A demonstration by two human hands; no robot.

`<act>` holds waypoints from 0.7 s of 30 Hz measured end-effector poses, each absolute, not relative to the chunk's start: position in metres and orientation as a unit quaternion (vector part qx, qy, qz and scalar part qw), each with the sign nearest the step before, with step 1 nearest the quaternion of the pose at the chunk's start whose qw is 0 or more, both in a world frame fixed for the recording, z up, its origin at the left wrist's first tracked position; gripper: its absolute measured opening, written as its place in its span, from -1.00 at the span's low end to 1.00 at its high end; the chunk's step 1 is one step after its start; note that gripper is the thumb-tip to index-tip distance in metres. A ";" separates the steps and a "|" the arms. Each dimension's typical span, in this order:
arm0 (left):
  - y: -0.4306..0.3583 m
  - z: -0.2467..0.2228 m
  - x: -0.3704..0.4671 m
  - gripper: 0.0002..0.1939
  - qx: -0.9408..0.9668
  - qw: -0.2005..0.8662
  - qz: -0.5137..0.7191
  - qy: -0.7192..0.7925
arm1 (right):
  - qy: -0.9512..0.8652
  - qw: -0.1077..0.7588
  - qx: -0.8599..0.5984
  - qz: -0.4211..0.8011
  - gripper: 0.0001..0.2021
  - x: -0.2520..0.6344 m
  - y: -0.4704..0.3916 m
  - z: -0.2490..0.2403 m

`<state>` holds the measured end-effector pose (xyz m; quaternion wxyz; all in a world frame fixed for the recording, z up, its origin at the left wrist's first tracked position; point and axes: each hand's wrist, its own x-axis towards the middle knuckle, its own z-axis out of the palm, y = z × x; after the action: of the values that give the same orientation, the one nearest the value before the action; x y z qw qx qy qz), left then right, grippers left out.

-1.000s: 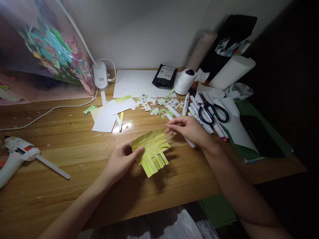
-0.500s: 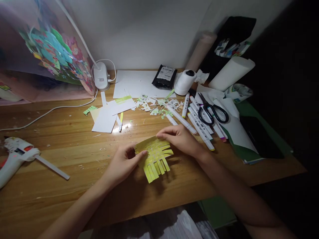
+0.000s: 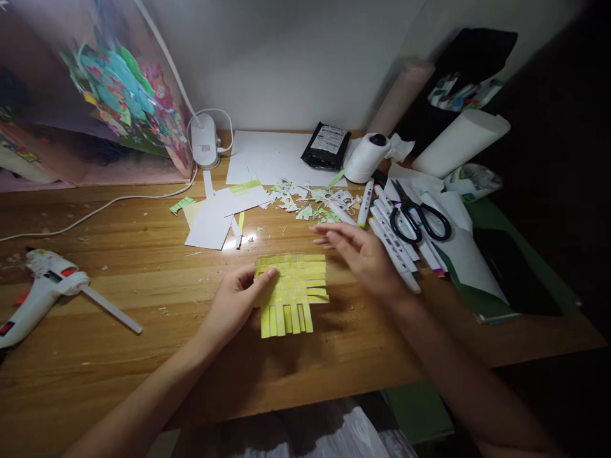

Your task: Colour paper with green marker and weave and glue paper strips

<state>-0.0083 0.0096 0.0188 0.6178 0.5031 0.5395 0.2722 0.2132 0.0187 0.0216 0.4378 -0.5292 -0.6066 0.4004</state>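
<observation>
The moment looked like one of holding and checking: the left grip was clenched on the yellow mat at its left side, thumb on top and the fingers mostly hidden behind. The right grip was released, fingers stretched out beyond the mat's upper right corner, apart from it, with nothing visible in it. Its outline was slightly blurred.

As a judgement, any handling of the loose ends called for a steady left hold and a light right pinch on one strip at a time, since thin paper could crease or slip out of the weave.

The mat was in front of the person, above the near part of the surface, a shadow below it. It looked closely woven in the middle, with narrow strips crossing over and under in uneven yellow and paler edges showing between them. Free ends stuck out to the right, some slightly curled and gapped; more hung along the lower edge, side by side with slits between. The ends under the left grip could not be made out fully.

Scraps lay beyond the mat, scissors rested on markers to the right, and a glue gun lay far left.
</observation>
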 end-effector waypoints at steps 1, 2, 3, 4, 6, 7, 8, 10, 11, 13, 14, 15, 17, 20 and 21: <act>0.010 0.018 -0.008 -0.59 0.505 0.616 0.274 0.539 | -0.644 0.438 -0.511 0.364 -0.77 0.204 0.012 0.025; 0.010 0.018 -0.008 -0.60 0.505 0.617 0.277 0.536 | -0.683 0.436 -0.490 0.322 -0.80 0.196 0.007 0.027; 0.009 0.018 -0.008 -0.60 0.504 0.620 0.280 0.532 | -0.715 0.435 -0.471 0.280 -0.83 0.189 0.002 0.029; 0.009 0.019 -0.007 -0.61 0.504 0.623 0.280 0.529 | -0.739 0.430 -0.457 0.243 -0.85 0.184 -0.001 0.030; 0.008 0.020 -0.005 -0.61 0.506 0.630 0.275 0.521 | -0.767 0.413 -0.450 0.197 -0.86 0.179 -0.004 0.029; 0.007 0.020 -0.005 -0.62 0.509 0.633 0.272 0.516 | -0.772 0.402 -0.456 0.186 -0.86 0.178 -0.004 0.029; 0.006 0.021 -0.004 -0.62 0.513 0.635 0.268 0.511 | -0.776 0.389 -0.462 0.182 -0.86 0.178 -0.004 0.028; 0.005 0.022 -0.004 -0.64 0.530 0.633 0.261 0.500 | -0.779 0.372 -0.470 0.185 -0.90 0.178 -0.002 0.026; 0.004 0.022 -0.003 -0.65 0.544 0.625 0.258 0.498 | -0.779 0.368 -0.471 0.187 -0.92 0.178 -0.001 0.026; 0.003 0.021 -0.003 -0.66 0.578 0.593 0.254 0.500 | -0.781 0.363 -0.470 0.192 -0.93 0.178 0.000 0.025; 0.003 0.021 -0.003 -0.65 0.594 0.572 0.254 0.505 | -0.784 0.359 -0.469 0.190 -0.93 0.178 0.000 0.025; 0.003 0.020 -0.003 -0.63 0.608 0.553 0.253 0.511 | -0.789 0.351 -0.469 0.186 -0.92 0.178 0.000 0.025; 0.003 0.019 -0.003 -0.60 0.625 0.524 0.251 0.522 | -0.800 0.331 -0.470 0.173 -0.91 0.177 -0.001 0.025; 0.003 0.017 -0.003 -0.57 0.641 0.504 0.248 0.523 | -0.814 0.303 -0.471 0.156 -0.86 0.175 -0.002 0.026; 0.003 0.016 -0.004 -0.56 0.644 0.499 0.247 0.524 | -0.819 0.296 -0.467 0.154 -0.85 0.175 -0.003 0.027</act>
<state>-0.0037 0.0031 0.0164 0.4993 0.6445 0.5235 0.2474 0.1747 -0.0027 0.0267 0.2961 -0.4668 -0.8190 0.1538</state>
